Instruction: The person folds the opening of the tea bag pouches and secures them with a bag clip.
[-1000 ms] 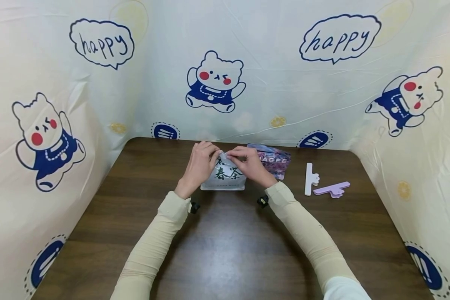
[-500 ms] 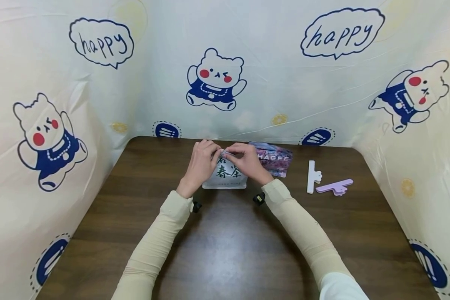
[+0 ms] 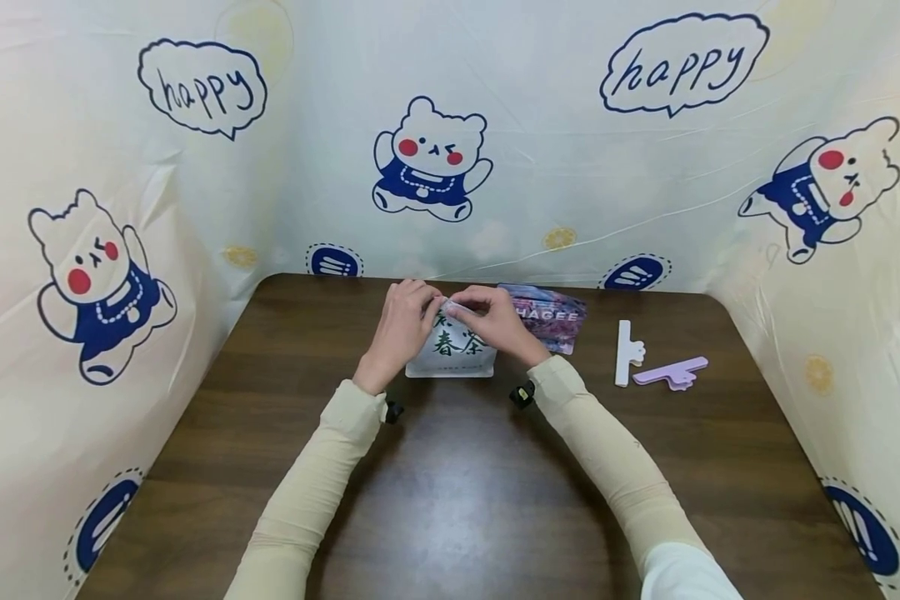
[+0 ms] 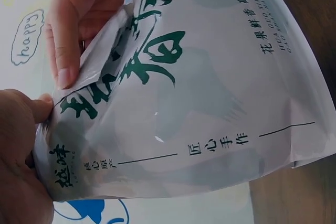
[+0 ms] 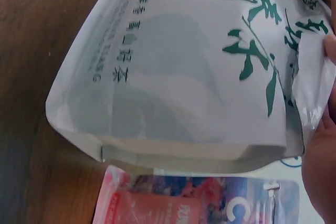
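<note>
A white tea bag (image 3: 450, 362) with green Chinese characters stands on the table between both hands. My left hand (image 3: 405, 329) pinches its top edge at the left. My right hand (image 3: 498, 321) pinches the same edge from the right, and the fingertips of both hands nearly meet. In the left wrist view, part of the bag's top is folded over as a flap (image 4: 102, 59), with the right thumb lying on it. The right wrist view shows the bag's front (image 5: 184, 66) and creased flap (image 5: 312, 82). Some fingers are hidden behind the bag.
A purple-and-pink patterned pouch (image 3: 558, 321) lies just right of the bag, partly behind the right hand. Further right on the brown table (image 3: 450, 483) are a white sealing clip (image 3: 623, 354) and a purple sealing clip (image 3: 671, 373). A printed cloth (image 3: 540, 183) surrounds the table.
My right hand has shifted slightly left, bringing its fingertips closer to the left hand's at the bag's top. Both hands keep their pinch. The head view has tilted a little.
</note>
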A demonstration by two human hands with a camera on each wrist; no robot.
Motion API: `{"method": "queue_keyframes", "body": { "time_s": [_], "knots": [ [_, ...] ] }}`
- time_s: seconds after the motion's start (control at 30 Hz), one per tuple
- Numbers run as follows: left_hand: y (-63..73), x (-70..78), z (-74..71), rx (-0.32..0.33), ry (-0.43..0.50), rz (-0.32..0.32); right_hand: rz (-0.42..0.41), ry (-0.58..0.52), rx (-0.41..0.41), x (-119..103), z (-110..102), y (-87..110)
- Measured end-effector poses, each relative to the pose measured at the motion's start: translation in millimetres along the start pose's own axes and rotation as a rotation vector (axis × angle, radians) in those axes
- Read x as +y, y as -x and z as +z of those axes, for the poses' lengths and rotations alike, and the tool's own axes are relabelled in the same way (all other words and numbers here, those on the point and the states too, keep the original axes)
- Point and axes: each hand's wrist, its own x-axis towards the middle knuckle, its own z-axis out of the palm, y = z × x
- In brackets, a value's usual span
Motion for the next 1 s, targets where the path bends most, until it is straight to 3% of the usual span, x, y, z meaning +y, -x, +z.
{"method": "queue_keyframes", "body": {
  "time_s": [0.13, 0.3, 0.5, 0.6, 0.8, 1.0],
  "knots": [
    [0.0, -1.3, 0.7, 0.007, -0.026, 0.005, 0.008, 0.003, 0.0, 2, -1, -2.0],
    [1.0, -4.5, 0.6, 0.03, -0.024, 0.069, -0.019, 0.02, 0.025, 0, 1, -3.3],
    [3.3, -8.3, 2.0, 0.047, 0.016, 0.135, -0.054, 0.017, 0.037, -22, 0, 1.3],
    [4.7, -8.6, 3.5, 0.064, 0.006, 0.133, -0.06, 0.012, 0.037, -27, 1, 2.3],
    [6.0, -7.8, 7.1, 0.099, -0.038, 0.11, -0.035, -0.015, 0.045, -4, 4, 2.6],
    [7.2, -5.9, 6.9, 0.109, -0.071, 0.107, -0.018, -0.028, 0.057, -2, 5, 8.1]
  ]
}}
